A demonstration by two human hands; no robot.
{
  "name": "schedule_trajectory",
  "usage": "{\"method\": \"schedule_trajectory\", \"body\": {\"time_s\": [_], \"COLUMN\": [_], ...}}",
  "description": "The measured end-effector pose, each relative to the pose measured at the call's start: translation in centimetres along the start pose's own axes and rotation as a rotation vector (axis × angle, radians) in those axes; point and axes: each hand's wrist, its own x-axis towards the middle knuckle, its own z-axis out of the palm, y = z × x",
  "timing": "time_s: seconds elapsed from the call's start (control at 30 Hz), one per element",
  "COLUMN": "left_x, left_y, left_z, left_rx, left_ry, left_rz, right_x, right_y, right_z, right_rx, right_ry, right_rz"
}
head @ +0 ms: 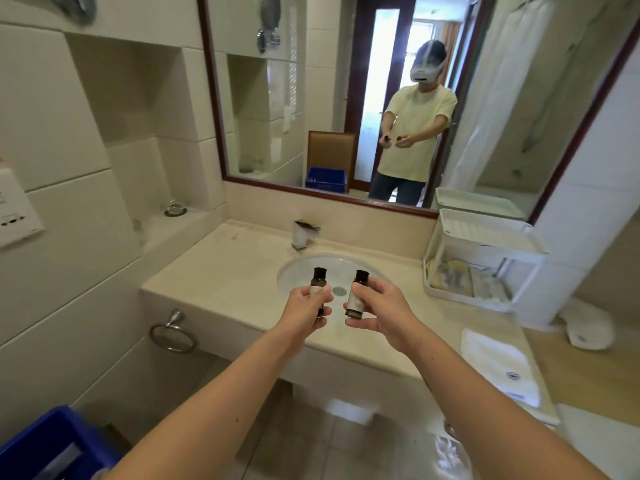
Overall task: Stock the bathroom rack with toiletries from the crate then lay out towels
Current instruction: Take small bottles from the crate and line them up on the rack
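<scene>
While left hand [308, 303] and right hand [375, 306] each clamp fingers round a bottle [319, 287], both are staged over the sink [294, 271] for the rack [485, 244].

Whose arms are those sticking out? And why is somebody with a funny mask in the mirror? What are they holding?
Those arms belong to the person who wears the camera. It sits on their head, so the single picture shows what they see when they look down at their own hands. The mirror shows that same person from the front, and the "mask" is the headset with the camera. The left hand grips one little dark bottle, and the right hand grips a second bottle, caps up, over the sink. A tap stands behind it. On the counter, to the right, stands a white rack, with a folded white towel nearer. A blue crate shows at the bottom left.
</scene>
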Motion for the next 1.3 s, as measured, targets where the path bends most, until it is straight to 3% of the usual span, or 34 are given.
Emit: {"method": "schedule_trajectory", "body": {"time_s": [0.2, 0.57, 1.0, 1.3], "left_x": [1.8, 7.4, 21.3, 29.2], "left_y": [0.5, 2.9, 6.5, 7.6], "left_z": [5.9, 14.6, 22.7, 26.6], "left_rx": [-0.035, -0.037, -0.178, -0.071], "left_ry": [-0.049, -0.295, -0.544, -0.646], "left_rz": [-0.034, -0.064, -0.222, -0.168], "right_x": [-0.1, 2.7, 13.3, 19.8], "right_y": [-1.9, -5.3, -9.6, -11.0], "right_z": [-6.0, -13.8, -20.8, -24.5], "right_rx": [0.005, 0.013, 0.004, 0.049], "right_ry": [0.083, 0.276, 0.435, 0.476], "right_rz": [-0.037, -0.059, -0.106, -0.129]}}
